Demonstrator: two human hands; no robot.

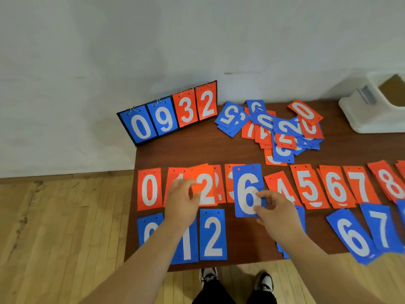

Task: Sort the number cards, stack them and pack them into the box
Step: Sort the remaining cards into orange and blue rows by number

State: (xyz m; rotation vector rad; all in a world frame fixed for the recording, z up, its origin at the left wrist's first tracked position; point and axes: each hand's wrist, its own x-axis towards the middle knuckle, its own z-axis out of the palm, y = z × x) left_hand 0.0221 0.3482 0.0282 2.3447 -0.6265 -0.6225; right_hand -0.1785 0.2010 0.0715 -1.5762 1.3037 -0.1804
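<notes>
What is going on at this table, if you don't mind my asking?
A person is sorting number cards on the table. Their right hand pinches a blue 6 card over the red row, while the left hand pinches the edge of a red 2 card. Red cards lie in order from 0 to 8, with a blue row begun nearer the person. An unsorted pile sits farther back, and the white box stands at the far right.

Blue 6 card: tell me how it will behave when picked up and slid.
Probably stiff: the blue 6 card looks flat though the right hand pinches only one edge. Likely light: a thin sheet held by fingertips. May slide easily on the smooth table.
</notes>
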